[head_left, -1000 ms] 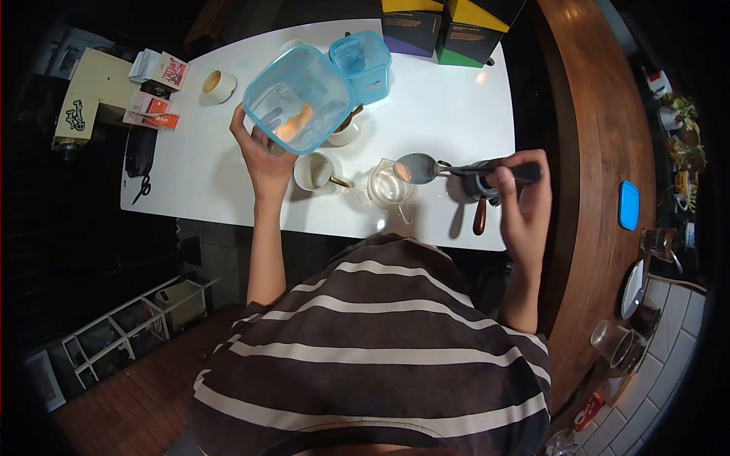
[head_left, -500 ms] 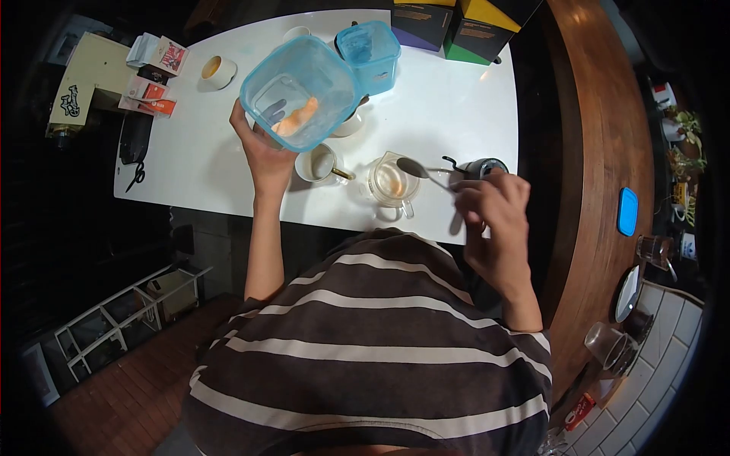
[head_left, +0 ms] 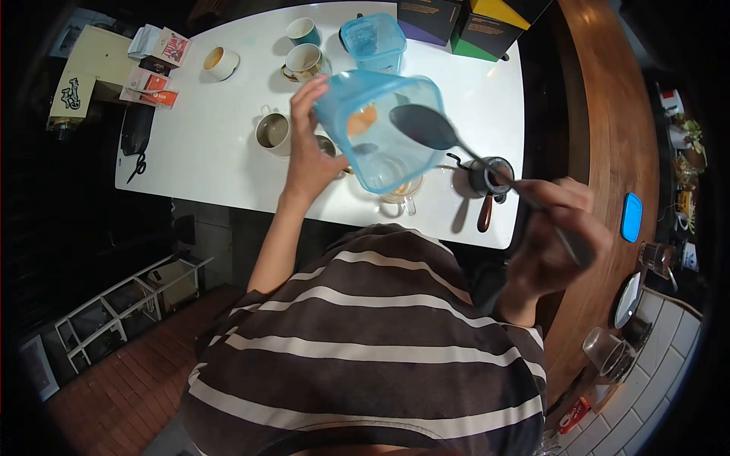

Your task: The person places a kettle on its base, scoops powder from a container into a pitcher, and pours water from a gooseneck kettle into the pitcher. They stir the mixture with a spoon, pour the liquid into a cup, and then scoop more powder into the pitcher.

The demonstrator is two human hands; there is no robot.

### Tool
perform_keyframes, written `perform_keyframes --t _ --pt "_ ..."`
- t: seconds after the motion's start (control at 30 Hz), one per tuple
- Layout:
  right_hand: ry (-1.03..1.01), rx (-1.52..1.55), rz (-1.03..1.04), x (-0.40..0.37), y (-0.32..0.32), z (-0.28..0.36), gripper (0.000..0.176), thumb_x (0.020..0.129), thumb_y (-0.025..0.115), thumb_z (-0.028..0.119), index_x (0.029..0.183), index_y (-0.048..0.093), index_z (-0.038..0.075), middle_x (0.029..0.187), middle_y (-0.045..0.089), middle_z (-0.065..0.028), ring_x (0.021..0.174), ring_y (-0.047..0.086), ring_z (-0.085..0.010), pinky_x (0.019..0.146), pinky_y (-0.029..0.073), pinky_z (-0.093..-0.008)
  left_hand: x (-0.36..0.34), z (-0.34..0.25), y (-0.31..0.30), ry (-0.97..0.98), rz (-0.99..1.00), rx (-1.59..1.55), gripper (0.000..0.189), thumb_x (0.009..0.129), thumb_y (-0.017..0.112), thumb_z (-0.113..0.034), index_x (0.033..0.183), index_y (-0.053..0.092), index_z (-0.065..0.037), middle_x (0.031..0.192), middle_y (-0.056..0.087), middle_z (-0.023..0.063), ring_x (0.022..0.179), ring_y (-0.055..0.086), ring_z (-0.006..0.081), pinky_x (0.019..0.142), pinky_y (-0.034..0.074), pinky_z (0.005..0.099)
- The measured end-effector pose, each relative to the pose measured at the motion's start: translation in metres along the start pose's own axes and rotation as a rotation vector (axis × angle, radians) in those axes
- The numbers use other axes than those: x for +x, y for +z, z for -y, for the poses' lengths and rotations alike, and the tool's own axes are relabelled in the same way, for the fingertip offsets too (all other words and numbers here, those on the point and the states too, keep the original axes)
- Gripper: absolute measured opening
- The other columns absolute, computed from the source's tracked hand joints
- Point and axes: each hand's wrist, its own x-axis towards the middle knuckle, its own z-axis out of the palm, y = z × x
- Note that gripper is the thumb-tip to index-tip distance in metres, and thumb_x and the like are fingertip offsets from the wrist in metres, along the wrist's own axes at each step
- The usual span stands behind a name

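Note:
My left hand [head_left: 310,148] grips a translucent blue plastic container [head_left: 340,114] by its side, tilted so that its open mouth faces me. An orange patch shows through it. My right hand [head_left: 559,235], slightly blurred, is closed around the handle of a metal spoon [head_left: 424,127]. The spoon's bowl overlaps the container's mouth in this view. Below the container, a glass jug [head_left: 411,199] with a handle is partly hidden. Just left of my right hand stands a dark round vessel [head_left: 480,179] with a brown handle [head_left: 484,216].
A grey mug [head_left: 272,133], a patterned mug [head_left: 306,61], a teal cup [head_left: 303,32] and a white cup [head_left: 220,63] stand on the white table [head_left: 205,144]. A second blue container [head_left: 374,38] sits behind, near dark boxes [head_left: 487,30]. A blue lid [head_left: 631,217] lies on the wooden counter [head_left: 601,152].
The blue container has moved right and toward me, over the glass jug, and tilted. My right hand with the spoon has risen and moved right. The mugs behind are uncovered.

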Motion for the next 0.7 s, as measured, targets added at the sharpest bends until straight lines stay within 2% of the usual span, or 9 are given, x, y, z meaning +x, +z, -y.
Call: perform_keyframes --t 0.03,0.1,0.17,0.27,0.33,0.57,0.63,0.7 --pt "-0.003 -0.030 0.037 -0.002 0.007 0.001 0.033 0.081 0.065 -0.003 0.109 0.050 0.006 0.090 0.073 -0.0140 0.080 0.058 -0.0231 0.080 0.043 -0.0394 -0.001 -0.002 0.005 0.004 0.001 0.002 0.104 0.060 0.094 -0.019 0.143 0.032 -0.014 0.146 0.036 0.0130 0.134 0.044 0.0304 0.099 0.053 0.0426" --pt "0.000 -0.201 0.212 -0.002 0.013 0.007 0.038 0.072 0.071 -0.001 0.106 0.055 0.009 0.094 0.073 -0.0072 0.084 0.058 -0.0243 0.085 0.038 -0.0409 -0.004 -0.007 0.016 -0.018 0.053 -0.060 0.104 0.059 0.094 -0.018 0.143 0.032 -0.016 0.146 0.036 0.0127 0.134 0.043 0.0312 0.099 0.053 0.0433" --pt "-0.008 -0.282 0.266 -0.006 0.025 0.006 0.037 0.067 0.074 0.001 0.099 0.058 0.011 0.097 0.072 -0.0017 0.084 0.058 -0.0242 0.086 0.034 -0.0418 -0.005 -0.012 0.023 -0.028 0.063 -0.094 0.104 0.059 0.094 -0.017 0.142 0.032 -0.017 0.147 0.036 0.0123 0.134 0.043 0.0317 0.101 0.052 0.0450" --pt "-0.006 -0.298 0.306 -0.011 0.032 0.003 0.036 0.068 0.074 0.004 0.098 0.058 0.013 0.097 0.069 0.0026 0.087 0.057 -0.0223 0.086 0.030 -0.0442 -0.005 -0.016 0.028 -0.016 0.075 -0.145 0.103 0.059 0.094 -0.016 0.142 0.032 -0.017 0.147 0.034 0.0121 0.136 0.041 0.0317 0.106 0.049 0.0470" --pt "-0.025 -0.326 0.334 -0.011 0.033 0.001 0.029 0.071 0.073 0.007 0.096 0.061 0.014 0.098 0.068 0.0055 0.089 0.057 -0.0201 0.085 0.028 -0.0450 -0.004 -0.019 0.028 -0.012 0.110 -0.119 0.101 0.065 0.092 -0.016 0.141 0.026 -0.015 0.147 0.036 0.0190 0.137 0.041 0.0332 0.111 0.043 0.0459" --pt "-0.086 -0.284 0.332 -0.009 0.033 0.001 0.024 0.072 0.072 0.011 0.094 0.063 0.015 0.097 0.067 0.0065 0.088 0.056 -0.0195 0.085 0.028 -0.0450 -0.005 -0.015 0.031 -0.006 0.102 -0.206 0.101 0.066 0.090 -0.013 0.142 0.024 -0.016 0.147 0.035 0.0194 0.137 0.041 0.0332 0.112 0.043 0.0452" --pt "-0.067 -0.244 0.344 -0.009 0.029 0.001 0.026 0.071 0.072 0.009 0.094 0.063 0.015 0.096 0.067 0.0058 0.088 0.056 -0.0198 0.085 0.028 -0.0457 -0.005 -0.014 0.031 -0.006 0.097 -0.243 0.103 0.061 0.091 -0.008 0.142 0.029 -0.018 0.148 0.032 0.0141 0.139 0.039 0.0312 0.111 0.045 0.0479" --pt "-0.032 -0.199 0.328 -0.008 0.027 0.002 0.029 0.069 0.073 0.007 0.095 0.062 0.015 0.096 0.068 0.0049 0.087 0.056 -0.0200 0.085 0.028 -0.0465 -0.006 -0.013 0.031 -0.015 0.098 -0.244 0.103 0.061 0.091 -0.008 0.142 0.029 -0.019 0.148 0.032 0.0140 0.139 0.039 0.0311 0.111 0.045 0.0480"
